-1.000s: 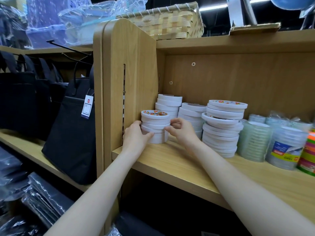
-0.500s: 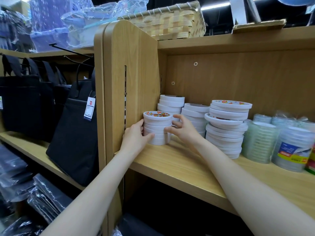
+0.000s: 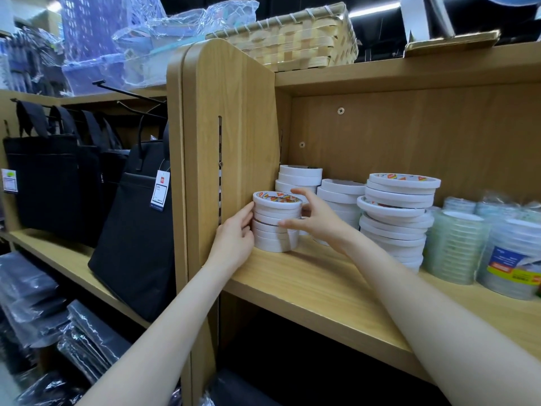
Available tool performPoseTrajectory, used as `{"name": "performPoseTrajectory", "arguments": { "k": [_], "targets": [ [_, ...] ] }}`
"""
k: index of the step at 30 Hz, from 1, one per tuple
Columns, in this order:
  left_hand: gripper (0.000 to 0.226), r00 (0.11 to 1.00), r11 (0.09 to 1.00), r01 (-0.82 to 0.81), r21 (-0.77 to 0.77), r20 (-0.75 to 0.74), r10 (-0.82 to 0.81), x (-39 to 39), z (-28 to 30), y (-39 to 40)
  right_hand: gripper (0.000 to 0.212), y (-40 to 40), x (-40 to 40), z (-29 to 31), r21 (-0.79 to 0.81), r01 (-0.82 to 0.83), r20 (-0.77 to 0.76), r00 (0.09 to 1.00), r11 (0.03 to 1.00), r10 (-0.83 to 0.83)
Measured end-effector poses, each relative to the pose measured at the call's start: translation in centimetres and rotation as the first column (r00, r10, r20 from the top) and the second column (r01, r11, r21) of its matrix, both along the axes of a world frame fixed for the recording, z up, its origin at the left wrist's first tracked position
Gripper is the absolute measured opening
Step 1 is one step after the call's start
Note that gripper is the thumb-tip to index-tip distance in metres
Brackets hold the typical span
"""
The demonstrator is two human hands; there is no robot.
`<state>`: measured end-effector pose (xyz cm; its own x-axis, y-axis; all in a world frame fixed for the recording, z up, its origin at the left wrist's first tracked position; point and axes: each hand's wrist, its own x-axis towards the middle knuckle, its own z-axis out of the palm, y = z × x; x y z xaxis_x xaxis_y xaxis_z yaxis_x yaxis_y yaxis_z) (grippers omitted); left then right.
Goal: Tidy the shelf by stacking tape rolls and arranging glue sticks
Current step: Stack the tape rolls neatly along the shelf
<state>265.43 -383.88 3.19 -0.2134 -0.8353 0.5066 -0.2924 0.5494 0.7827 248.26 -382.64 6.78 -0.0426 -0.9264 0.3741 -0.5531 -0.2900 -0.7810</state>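
A short stack of white tape rolls [image 3: 276, 222] stands at the left front of the wooden shelf [image 3: 307, 284], its top roll printed red and yellow. My left hand [image 3: 234, 240] touches the stack's left side with straight fingers. On the stack's right side my right hand [image 3: 317, 219] has its fingers spread, the thumb against the front. Behind stand two more white stacks [image 3: 300, 177] [image 3: 341, 191]. To their right is a taller, crooked white stack [image 3: 401, 213]. No glue sticks are in view.
Wrapped packs of clear tape [image 3: 455, 246] [image 3: 512, 260] fill the shelf's right part. The upright side panel [image 3: 231, 127] stands just left of the front stack. Black bags [image 3: 137, 230] hang further left. A woven basket [image 3: 292, 39] sits on the top board.
My right hand has slid up the front stack's right side and spread its fingers. The left hand stays against the stack's left side. The stack's rolls look more in line.
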Motion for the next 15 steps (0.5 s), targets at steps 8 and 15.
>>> {"name": "performPoseTrajectory", "arguments": {
  "k": [8,15],
  "targets": [
    [0.061,0.998,0.999,0.029,0.013,-0.049,-0.028,-0.1,-0.3,-0.4,0.09,-0.6,2.3,0.1,-0.022,0.171,0.047,0.984,0.985,-0.17],
    [0.06,1.0,1.0,0.004,-0.016,0.013,-0.004,-0.4,-0.2,-0.3,0.085,0.4,1.7,0.1,-0.087,0.209,0.181,0.965,0.974,-0.191]
  ]
}}
